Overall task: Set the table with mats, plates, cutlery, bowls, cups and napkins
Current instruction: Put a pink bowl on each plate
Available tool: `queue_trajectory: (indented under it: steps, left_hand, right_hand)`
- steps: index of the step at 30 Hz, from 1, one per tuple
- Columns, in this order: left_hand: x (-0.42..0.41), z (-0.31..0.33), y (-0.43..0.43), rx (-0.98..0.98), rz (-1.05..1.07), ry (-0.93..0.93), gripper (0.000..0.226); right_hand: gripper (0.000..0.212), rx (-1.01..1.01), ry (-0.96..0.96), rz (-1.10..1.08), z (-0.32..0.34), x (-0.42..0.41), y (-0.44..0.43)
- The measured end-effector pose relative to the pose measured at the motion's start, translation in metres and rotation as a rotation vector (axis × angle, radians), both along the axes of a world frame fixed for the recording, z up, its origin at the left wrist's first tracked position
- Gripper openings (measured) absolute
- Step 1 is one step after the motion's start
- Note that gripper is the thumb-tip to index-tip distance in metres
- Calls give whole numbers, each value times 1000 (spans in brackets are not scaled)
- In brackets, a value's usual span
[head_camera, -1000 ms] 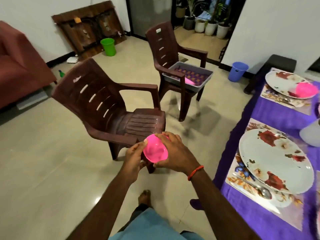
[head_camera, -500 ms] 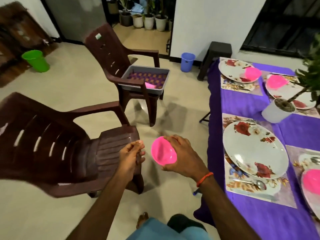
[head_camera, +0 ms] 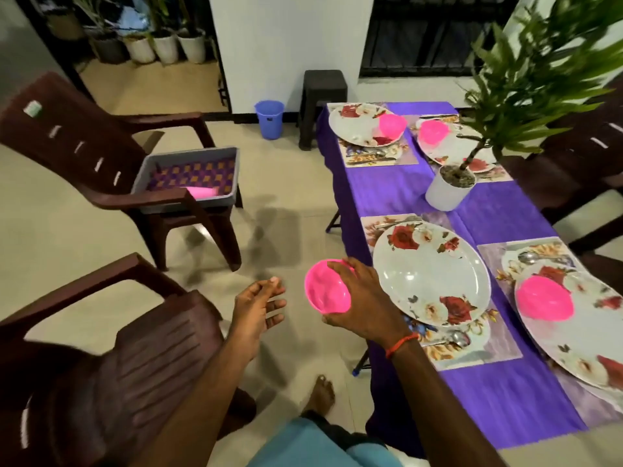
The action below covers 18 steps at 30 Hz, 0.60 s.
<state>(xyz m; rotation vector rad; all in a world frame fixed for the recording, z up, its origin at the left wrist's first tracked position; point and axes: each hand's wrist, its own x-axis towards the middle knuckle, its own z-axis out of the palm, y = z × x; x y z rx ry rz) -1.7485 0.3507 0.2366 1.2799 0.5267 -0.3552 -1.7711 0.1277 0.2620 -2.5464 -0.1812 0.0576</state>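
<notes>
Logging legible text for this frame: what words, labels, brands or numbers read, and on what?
No text is readable.
Sticker on the back of the far chair: too small and blurred to read.
Dark mark on the blue bin: blurred, cannot tell if it is lettering.
Pink bowl in the right hand: no lettering shows.

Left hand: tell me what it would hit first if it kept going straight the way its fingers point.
Most likely the pink bowl held by the right hand. The left hand is open, with its fingers aimed across toward the bowl and nothing showing between them. Depth is hard to judge from this view.
</notes>
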Motion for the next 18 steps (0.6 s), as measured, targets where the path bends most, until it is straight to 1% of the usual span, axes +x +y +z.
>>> queue_trajectory:
  steps: [4, 7, 10, 14, 18]
  left_hand:
    - [44, -2, -32, 34, -142, 1, 25]
    - [56, 1, -46, 77, -236, -30, 33]
    - [78, -2, -78, 118, -373, -50, 37]
    - [100, -7, -117, 146, -472, -59, 28]
    - [108, -11, -147, 162, -560, -53, 20]
  right_hand:
    - [105, 24, -6, -117, -3, 33, -31]
    - [105, 35, -18, -122, -4, 48, -36]
    - [106, 52, -14, -173, -13, 65, -55]
    - [105, 64, -17, -237, -27, 79, -80]
    - [104, 102, -12, -337, -35, 72, -106]
